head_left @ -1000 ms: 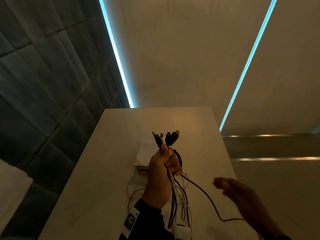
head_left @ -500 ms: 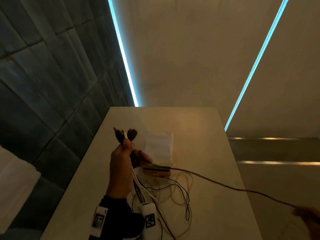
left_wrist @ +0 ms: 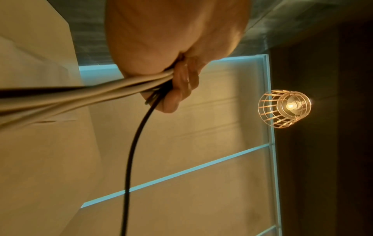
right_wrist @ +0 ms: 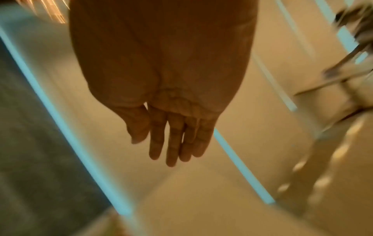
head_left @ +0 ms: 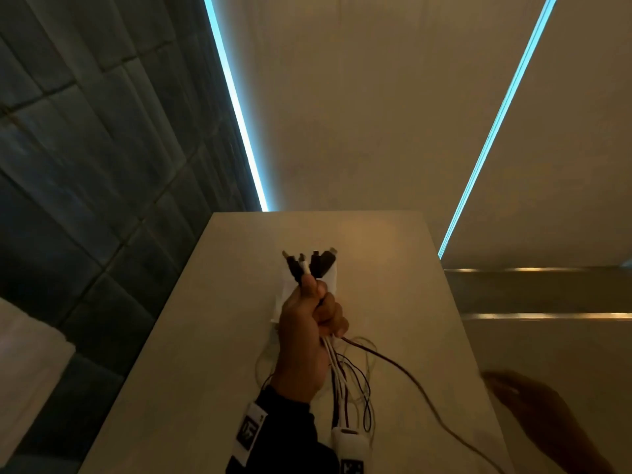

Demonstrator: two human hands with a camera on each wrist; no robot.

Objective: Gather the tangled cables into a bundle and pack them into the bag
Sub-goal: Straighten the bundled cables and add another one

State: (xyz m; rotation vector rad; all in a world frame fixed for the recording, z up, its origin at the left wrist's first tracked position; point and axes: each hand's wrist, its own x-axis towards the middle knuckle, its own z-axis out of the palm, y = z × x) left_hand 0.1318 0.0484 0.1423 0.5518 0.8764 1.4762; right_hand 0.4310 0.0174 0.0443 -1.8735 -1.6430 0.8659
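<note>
The left hand (head_left: 309,331) grips the cables (head_left: 345,367) in a fist above the table (head_left: 191,336), plugs (head_left: 309,265) upward. The right hand (right_wrist: 171,127), fingers straight and empty, hovers beyond the table's right edge.

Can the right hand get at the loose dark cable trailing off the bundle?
Probably yes. The right hand is open and holds nothing, and the dark cable lies exposed on the table with nothing between.

1. Cables (head_left: 337,362): a black-and-white bunch held upright in a fist above the table, plug ends fanned on top, tails drooping in loose loops.
2. Bag (head_left: 330,280): white, flat on the table, mostly hidden behind the bunch.
</note>
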